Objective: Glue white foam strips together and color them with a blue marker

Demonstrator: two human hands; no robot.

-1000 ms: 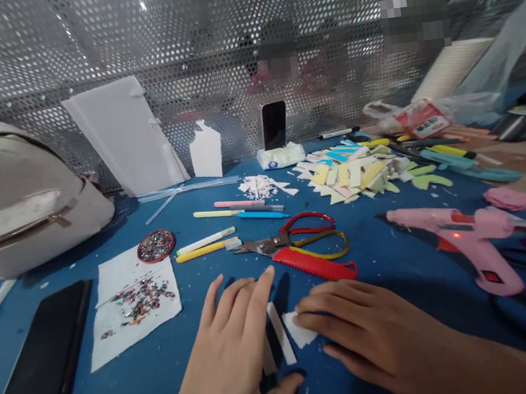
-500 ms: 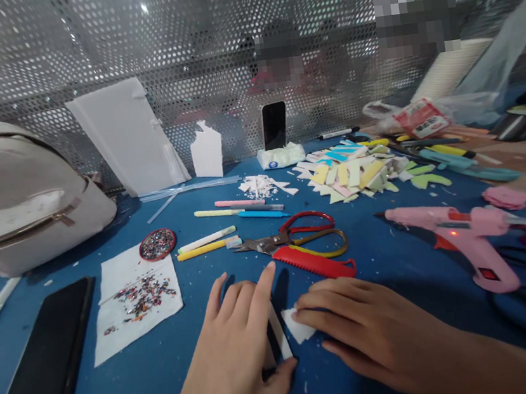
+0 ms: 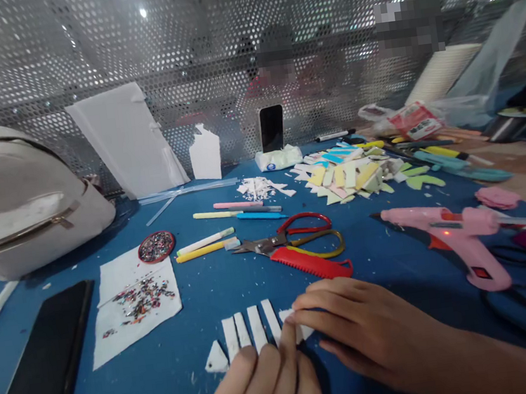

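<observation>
Several narrow white foam strips (image 3: 257,327) lie side by side on the blue table (image 3: 378,272), with a small white triangular scrap (image 3: 216,358) at their left. My left hand (image 3: 264,385) lies flat at the bottom edge, fingers together and holding nothing, its fingertips at the strips' near ends. My right hand (image 3: 356,332) rests palm down just right of the strips, fingers stretched out. Its fingertips press on a white foam scrap (image 3: 302,331) beside the rightmost strip.
Beyond the strips lie scissors (image 3: 292,238), a red serrated tool (image 3: 312,262) and pens (image 3: 206,245). A pink glue gun (image 3: 444,232) lies right. A black phone (image 3: 44,364), glitter on tissue (image 3: 135,302) and a backpack (image 3: 13,195) are left. Coloured foam pieces (image 3: 346,174) lie farther back.
My left hand has drawn back toward me off the strips, and the row of white strips and the triangular scrap now show. The right hand stays on its scrap.
</observation>
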